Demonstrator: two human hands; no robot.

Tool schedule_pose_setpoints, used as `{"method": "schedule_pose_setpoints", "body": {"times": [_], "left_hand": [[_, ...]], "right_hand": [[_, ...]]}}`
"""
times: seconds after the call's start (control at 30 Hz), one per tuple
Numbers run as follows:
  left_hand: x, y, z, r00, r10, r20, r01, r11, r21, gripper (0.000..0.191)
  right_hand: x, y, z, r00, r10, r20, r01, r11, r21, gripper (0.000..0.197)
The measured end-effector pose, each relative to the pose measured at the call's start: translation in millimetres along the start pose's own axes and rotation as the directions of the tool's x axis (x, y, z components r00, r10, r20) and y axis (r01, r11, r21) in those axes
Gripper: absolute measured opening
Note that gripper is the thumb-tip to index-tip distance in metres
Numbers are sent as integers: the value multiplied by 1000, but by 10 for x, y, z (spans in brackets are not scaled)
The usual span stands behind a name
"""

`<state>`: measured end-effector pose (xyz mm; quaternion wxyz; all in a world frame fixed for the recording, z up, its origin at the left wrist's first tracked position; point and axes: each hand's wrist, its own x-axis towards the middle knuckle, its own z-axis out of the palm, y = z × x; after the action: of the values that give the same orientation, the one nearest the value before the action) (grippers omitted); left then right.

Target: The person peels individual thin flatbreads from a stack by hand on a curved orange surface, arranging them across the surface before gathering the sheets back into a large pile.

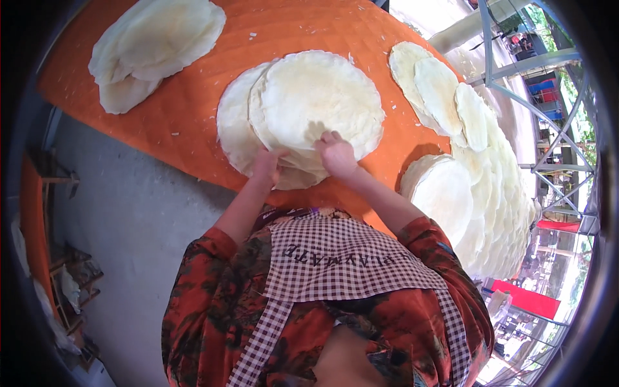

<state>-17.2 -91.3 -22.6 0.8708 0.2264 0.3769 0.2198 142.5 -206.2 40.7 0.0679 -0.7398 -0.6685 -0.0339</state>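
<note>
Large thin pale round flatbread sheets (319,96) lie in an overlapping pile near the front edge of an orange-covered table. At the pile's near left side, my left hand (267,167) has its fingers at the edge of the sheets; whether it grips one cannot be told. My right hand (335,151) is closed on the near edge of the top sheet, which looks slightly raised between the hands. Below it, the edges of several other sheets show.
Another heap of sheets (164,38) lies at the upper left. A round stack (442,193) stands to the right, beside many overlapping sheets (498,208). Small flakes dot the orange cover (193,130). A wooden rack (58,271) is at the far left; a metal frame (537,164) is at the right.
</note>
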Motion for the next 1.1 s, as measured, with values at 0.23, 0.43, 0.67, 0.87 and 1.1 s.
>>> {"method": "schedule_pose_setpoints", "body": {"times": [0.23, 0.43, 0.67, 0.87, 1.1], "left_hand": [[57, 21, -124, 998, -5, 66, 6, 1000, -14, 51], [-28, 37, -155, 983, -56, 173, 96, 969, -230, 48], [-158, 114, -91, 981, 3, 193, 18, 994, -106, 40], [-263, -42, -72, 975, 150, 165, -157, 987, 28, 55], [-148, -64, -26, 995, 85, 50, -87, 995, 41, 54]], "right_hand": [[-71, -144, -57, 988, -2, -152, 9, 999, 45, 42], [451, 524, -604, 982, 109, -154, -85, 984, 156, 9], [348, -94, -659, 992, -28, -123, 21, 998, -64, 6], [96, -129, -66, 997, -23, -67, 31, 991, 126, 3], [227, -169, -237, 997, 30, -71, -23, 996, 90, 4]]}}
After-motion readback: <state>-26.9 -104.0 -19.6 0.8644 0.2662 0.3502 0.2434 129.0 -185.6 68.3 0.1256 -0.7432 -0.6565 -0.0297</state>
